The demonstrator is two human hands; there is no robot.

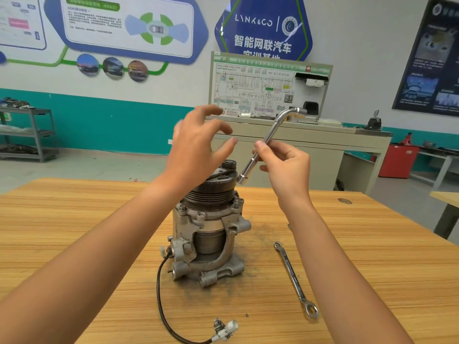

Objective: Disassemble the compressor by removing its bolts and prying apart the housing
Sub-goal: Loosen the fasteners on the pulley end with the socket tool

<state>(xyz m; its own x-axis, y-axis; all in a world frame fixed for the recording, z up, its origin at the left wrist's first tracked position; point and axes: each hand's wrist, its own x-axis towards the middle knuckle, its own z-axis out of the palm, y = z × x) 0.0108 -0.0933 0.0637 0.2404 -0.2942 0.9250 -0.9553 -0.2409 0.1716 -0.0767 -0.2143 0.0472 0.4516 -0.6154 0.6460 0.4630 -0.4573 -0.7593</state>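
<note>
Locate the compressor [208, 232] upright on the counter [74, 232], pulley [211, 192] end up, housing unsplit and a flange bolt [182, 208] seated; judge disassembly as barely begun. Observe the right hand [285, 167] pinching the L-shaped socket wrench [270, 135], socket end near the pulley top, and the left hand [196, 145] spread wide, holding nothing. Treat bolt removal and prying as work left to do.

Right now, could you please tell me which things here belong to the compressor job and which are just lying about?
For the job: compressor, socket wrench held above it, spanner on the table.

Lying about: metal shelf, red box, wiring chart board, wall posters.
</note>
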